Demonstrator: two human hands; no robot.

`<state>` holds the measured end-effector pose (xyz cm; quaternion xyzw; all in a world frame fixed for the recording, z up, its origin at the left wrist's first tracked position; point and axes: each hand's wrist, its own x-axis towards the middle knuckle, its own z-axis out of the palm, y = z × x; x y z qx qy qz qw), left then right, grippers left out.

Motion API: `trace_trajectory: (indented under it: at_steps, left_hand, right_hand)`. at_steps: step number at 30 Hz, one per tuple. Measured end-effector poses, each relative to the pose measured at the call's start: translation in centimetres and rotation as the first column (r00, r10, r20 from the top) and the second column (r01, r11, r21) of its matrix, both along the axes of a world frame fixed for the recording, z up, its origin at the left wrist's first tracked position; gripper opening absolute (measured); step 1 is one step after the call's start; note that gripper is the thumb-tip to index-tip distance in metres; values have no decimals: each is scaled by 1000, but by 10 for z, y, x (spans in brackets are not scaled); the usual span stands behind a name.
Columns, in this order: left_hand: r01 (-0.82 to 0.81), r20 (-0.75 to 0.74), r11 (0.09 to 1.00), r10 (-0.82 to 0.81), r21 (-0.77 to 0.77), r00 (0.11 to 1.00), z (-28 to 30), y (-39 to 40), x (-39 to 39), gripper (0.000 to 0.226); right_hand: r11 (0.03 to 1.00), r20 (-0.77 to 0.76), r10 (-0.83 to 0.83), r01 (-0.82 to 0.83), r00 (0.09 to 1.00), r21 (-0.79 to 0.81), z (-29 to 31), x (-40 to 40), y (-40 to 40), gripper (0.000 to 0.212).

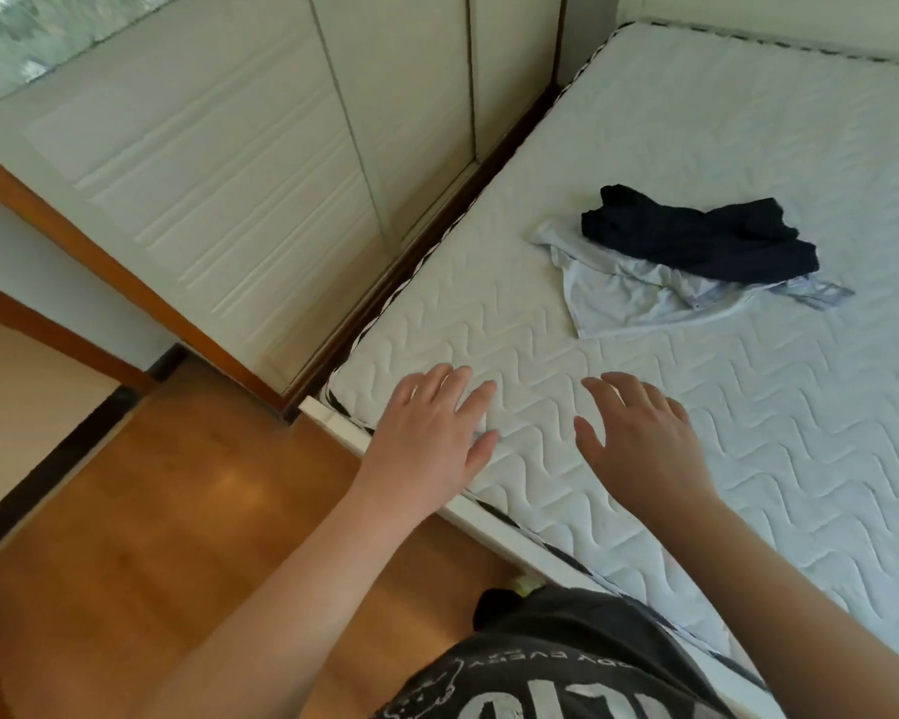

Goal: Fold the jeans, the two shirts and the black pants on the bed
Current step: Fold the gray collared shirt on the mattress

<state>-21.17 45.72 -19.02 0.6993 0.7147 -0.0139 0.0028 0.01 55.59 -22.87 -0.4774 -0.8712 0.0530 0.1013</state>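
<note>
Both hands are out flat over the near corner of the bed (748, 407), palms down and fingers spread, holding nothing. The left hand (432, 433) sits over the mattress edge, its fingertips past the piping; the right hand (639, 448) is just beside it, further onto the quilted top. Whether the palms press the mattress or float just above it I cannot tell.

The clothes lie well apart from the hands, further up the bed toward its middle. The black pants (696, 236) are crumpled in a loose heap on top, their long axis running roughly from the wardrobe (229, 173) side across the bed and slightly toward the foot. Under them a pale blue shirt (618, 298) is spread out rumpled, one pointed corner reaching toward the hands, another part poking out toward the wardrobe. A bit of checked fabric (821, 295) shows at the heap's far right end, partly buried; what garment it is I cannot make out.

The person stands on the wood floor (177, 511) at the bed's foot.
</note>
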Motion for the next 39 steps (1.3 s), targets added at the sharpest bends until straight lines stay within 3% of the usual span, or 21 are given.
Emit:
trace_trajectory:
  at_steps: [13,22,32,39]
  left_hand:
    - [237,40,969,-240,75,970,-14,161,-58,52]
    - [457,128,886,-463,73,877,-63,253,-79,50]
    - [513,166,858,-508,14,845,-104,352,-88,54]
    - [536,182,840,-516,-84,837,-167,389,-59,50]
  right_hand:
    - [978,-68,-188,193,980,80,-1,-17,78,39]
    - [913,27,-407,407,913,26,-16,-50,105,49]
    - [839,55,-544,541,837,57,-49,-64,171,49]
    - [831,115,-545,554,831,-62,-110,-48,240,64]
